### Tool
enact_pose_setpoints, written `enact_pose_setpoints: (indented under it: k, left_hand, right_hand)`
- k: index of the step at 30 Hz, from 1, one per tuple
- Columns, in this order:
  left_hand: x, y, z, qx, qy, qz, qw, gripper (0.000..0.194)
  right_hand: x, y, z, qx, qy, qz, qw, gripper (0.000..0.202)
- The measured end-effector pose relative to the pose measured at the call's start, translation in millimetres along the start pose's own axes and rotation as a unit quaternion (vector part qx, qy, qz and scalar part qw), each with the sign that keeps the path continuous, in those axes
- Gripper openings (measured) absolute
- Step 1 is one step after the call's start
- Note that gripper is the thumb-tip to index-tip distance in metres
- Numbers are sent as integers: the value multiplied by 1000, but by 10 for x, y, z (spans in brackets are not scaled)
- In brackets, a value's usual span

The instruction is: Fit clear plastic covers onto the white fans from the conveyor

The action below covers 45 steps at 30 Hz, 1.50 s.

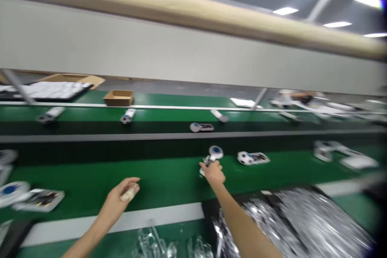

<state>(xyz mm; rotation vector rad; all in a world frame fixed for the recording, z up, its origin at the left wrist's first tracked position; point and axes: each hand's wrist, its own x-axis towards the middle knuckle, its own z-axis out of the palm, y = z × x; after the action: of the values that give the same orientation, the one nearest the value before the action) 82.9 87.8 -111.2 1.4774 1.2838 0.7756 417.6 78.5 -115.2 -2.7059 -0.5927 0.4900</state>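
My right hand [214,172] is closed on a white handheld device, whose round head [216,152] with a blue centre sticks out past the fingers. The hand covers much of its body, which is at the green belt [169,177]. Over the belt to the left, my left hand [121,193] is loosely curled, thumb and forefinger apart. What seems to be a cream-coloured cover [129,193] sits on the thumb. Just right of my right hand lies another white device [253,158] with a football-patterned head and exposed inner parts.
More devices lie at left [39,200] and along the far lane [128,116]. Clear plastic parts [154,244] and a black tray of shiny clear bags [320,217] are nearest me. A cardboard box [119,98] stands beyond; a wide panel [181,54] hangs overhead. Another person's arm [299,95] shows far right.
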Motion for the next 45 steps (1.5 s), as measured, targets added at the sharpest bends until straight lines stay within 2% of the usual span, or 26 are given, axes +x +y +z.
enact_pose_setpoints:
  k: [3, 4, 7, 9, 12, 14, 16, 17, 19, 21, 23, 26, 30, 34, 36, 41, 43, 45]
  left_hand:
    - [-88, -21, -28, -55, 15, 7, 998, 34]
    - [-99, -25, -42, -69, 21, 5, 997, 31]
    - [-102, -16, -110, -104, 45, -14, 993, 28]
    - [-98, 32, -157, -140, 44, -31, 989, 35]
    - [-77, 188, -186, -222, 6, -74, 972, 56]
    - [-64, 336, -165, -324, -46, -131, 936, 64]
    - [-82, 497, -126, -428, -93, -168, 883, 61]
    - [-111, 575, -110, -465, -105, -171, 863, 56]
    - [-206, 716, -107, -499, -97, -149, 848, 44]
    - [-329, 828, -146, -517, -68, -127, 844, 38]
    - [-446, 906, -202, -530, -51, -105, 840, 39]
    - [-572, 972, -247, -538, -62, -69, 838, 44]
    - [-678, 1006, -200, -528, -102, -70, 840, 46]
    - [-734, 1041, -163, -528, -109, -72, 839, 46]
    - [-740, 1065, -164, -532, -103, -69, 838, 50]
    - [-788, 1041, -120, -528, -83, -50, 844, 63]
    - [-845, 994, -80, -475, -93, -54, 873, 64]
    - [-911, 955, -41, -392, -113, -88, 909, 61]
  right_hand:
    - [9, -67, 35, -20, -33, -25, 999, 71]
    - [30, -93, 27, -22, -48, -33, 998, 73]
    - [57, -186, -23, -10, -90, -73, 993, 65]
    - [-55, -223, -48, 18, -120, -116, 986, 56]
    - [-522, -193, -50, 74, -157, -193, 966, 53]
    - [-990, -137, -35, 115, -179, -269, 940, 49]
    - [-1487, -79, -21, 160, -182, -438, 866, 52]
    - [-1714, -52, -18, 145, -190, -502, 831, 57]
    - [-2079, 7, -26, 106, -178, -559, 803, 68]
    - [-2304, 71, -52, 92, -152, -560, 809, 69]
    - [-2421, 126, -90, 107, -105, -525, 838, 59]
    - [-2529, 140, -160, 110, -41, -477, 871, 52]
    - [-2707, 66, -206, 95, -13, -509, 856, 52]
    - [-2848, 61, -135, 125, 54, -505, 852, 53]
    - [-2872, 102, -95, 146, 38, -492, 857, 55]
    - [-2795, 210, -186, 158, -80, -467, 866, 54]
    - [-2747, 234, -287, 150, -87, -482, 859, 55]
    - [-2714, 250, -386, 134, -66, -506, 849, 54]
